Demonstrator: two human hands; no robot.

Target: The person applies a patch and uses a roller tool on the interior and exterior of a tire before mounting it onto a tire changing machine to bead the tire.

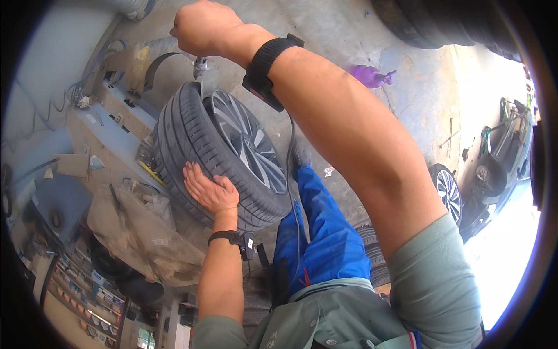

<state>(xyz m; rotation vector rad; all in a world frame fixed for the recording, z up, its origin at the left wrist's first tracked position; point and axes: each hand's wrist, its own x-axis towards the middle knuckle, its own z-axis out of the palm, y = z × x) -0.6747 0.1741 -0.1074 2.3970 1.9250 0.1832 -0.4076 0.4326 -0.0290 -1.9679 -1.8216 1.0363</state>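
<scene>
Tyre (189, 131): black-grey, ribbed with dark lengthwise grooves. Rim (249, 141): two-tone, silver and black spokes. Metal post (201, 67): silver-grey. Trousers (334, 235): bright blue, small red mark near the waist. Shirt (433, 267): plain grey-green; edging (414, 340) striped red, white and blue. Wristbands (271, 64): black. Crumpled item (369, 76): purple. Floor (325, 29): mottled grey. Strip (151, 173): yellow. Machine (102, 119): pale blue-grey, brown patches. Car (501, 157): dark grey.

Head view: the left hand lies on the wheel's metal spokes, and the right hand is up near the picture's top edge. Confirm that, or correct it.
The place of contact is wrong: the head view shows the left hand lying on the tyre tread instead. The right hand is indeed near the picture's top edge.
</scene>
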